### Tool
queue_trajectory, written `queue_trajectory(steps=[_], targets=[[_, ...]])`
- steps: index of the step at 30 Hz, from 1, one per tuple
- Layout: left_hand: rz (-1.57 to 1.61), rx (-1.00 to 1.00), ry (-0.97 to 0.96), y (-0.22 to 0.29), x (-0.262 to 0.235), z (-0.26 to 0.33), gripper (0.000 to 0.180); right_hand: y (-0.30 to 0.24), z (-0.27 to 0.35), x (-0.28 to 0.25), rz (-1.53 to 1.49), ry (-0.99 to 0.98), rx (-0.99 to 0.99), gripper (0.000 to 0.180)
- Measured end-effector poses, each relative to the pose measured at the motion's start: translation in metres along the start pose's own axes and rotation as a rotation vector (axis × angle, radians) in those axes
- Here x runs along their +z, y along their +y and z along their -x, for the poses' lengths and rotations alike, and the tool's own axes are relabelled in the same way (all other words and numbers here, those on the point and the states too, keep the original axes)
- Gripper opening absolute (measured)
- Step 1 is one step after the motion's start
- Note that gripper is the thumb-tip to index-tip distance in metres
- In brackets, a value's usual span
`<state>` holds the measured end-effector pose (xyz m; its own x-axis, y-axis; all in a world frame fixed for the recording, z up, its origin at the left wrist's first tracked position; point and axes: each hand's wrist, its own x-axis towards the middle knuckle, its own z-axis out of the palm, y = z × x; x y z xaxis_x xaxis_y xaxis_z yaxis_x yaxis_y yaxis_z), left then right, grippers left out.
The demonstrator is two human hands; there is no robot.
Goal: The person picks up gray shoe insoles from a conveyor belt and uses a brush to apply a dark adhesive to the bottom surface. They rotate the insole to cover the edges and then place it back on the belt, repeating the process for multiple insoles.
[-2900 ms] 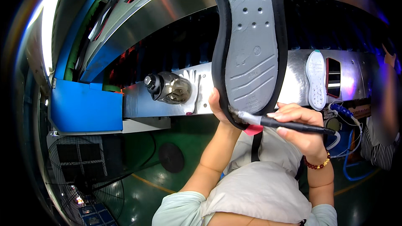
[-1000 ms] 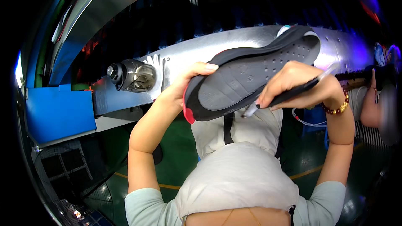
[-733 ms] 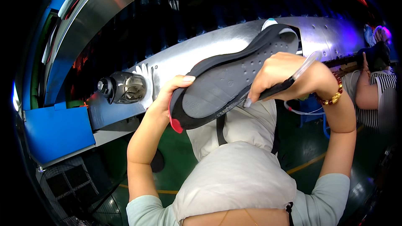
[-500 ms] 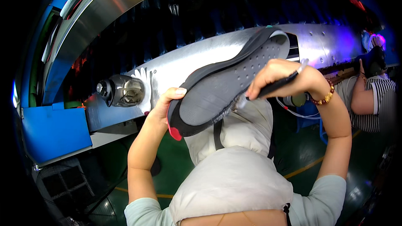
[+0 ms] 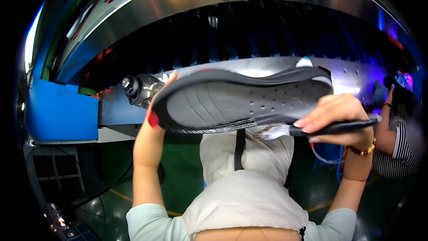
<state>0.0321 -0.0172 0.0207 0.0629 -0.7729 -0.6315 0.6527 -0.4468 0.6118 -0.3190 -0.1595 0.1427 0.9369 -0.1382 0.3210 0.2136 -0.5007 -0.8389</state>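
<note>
Shoe sole [image 5: 249,100]: spans between our left hand [image 5: 162,93] and right hand [image 5: 341,114], blocking the way to the metal bench [image 5: 117,111].
Bottle [image 5: 145,88]: partly behind our left hand, crowding that side.
Brush [image 5: 332,128]: juts along the sole's near edge.
Beside left forearm [image 5: 148,149]: we could pass below.

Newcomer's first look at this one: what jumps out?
A big gray-and-black shoe sole spans the centre, its left end held by the left hand. Near its lower edge is a black-handled brush in the right hand. A bright blue panel stands out at far left.
</note>
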Motion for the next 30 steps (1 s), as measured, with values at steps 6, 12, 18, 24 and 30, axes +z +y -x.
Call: queue_trajectory(steps=[6,12,18,24,30], targets=[[0.310,0.049,-0.130,-0.091,0.082,-0.114,0.066,0.059,0.015,0.021,-0.309,0.546,0.139,0.020],[0.376,-0.051,-0.297,-0.130,0.091,-0.140,0.082,0.121,0.044,0.062,-0.540,0.991,0.334,0.019],[0.387,0.013,-0.226,-0.124,0.107,-0.131,0.082,0.146,0.036,0.064,-0.532,0.918,0.480,0.020],[0.291,0.276,-0.335,-0.121,0.107,-0.106,0.082,0.157,-0.014,0.044,-0.464,0.885,0.396,0.017],[0.013,0.313,-0.223,-0.122,0.119,-0.082,0.083,0.142,-0.041,0.043,-0.264,0.854,0.350,0.015]])
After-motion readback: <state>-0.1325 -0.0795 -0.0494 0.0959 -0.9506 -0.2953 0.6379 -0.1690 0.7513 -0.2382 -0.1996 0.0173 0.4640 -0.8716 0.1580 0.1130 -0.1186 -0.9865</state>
